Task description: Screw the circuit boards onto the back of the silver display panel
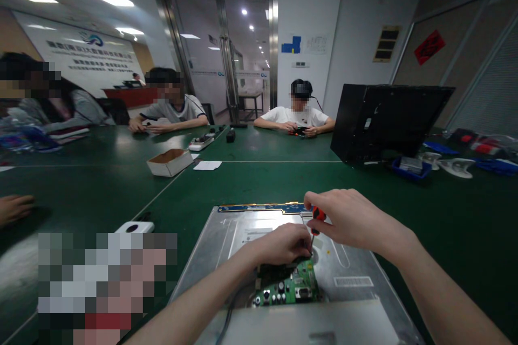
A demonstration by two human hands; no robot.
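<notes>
A silver metal display panel (226, 232) lies flat in front of me, with a green circuit board (289, 283) on it. My right hand (338, 213) grips the red and black handle of a screwdriver (318, 221), whose thin shaft points down to the far edge of the board. Close by the shaft, my left hand (285, 242) is closed with its fingertips at the screwdriver's lower end. What those fingers pinch, if anything, is hidden. A blue circuit strip (259, 208) runs along the panel's far edge. A dark cable (229, 312) passes at the panel's near left.
A black monitor housing (388, 124) stands at the back right, beside a blue tray (411, 168) of small parts. Towards the left are an open white box (170, 163), a white paper (208, 165) and a white device (135, 227). Several people sit round the green table (283, 178).
</notes>
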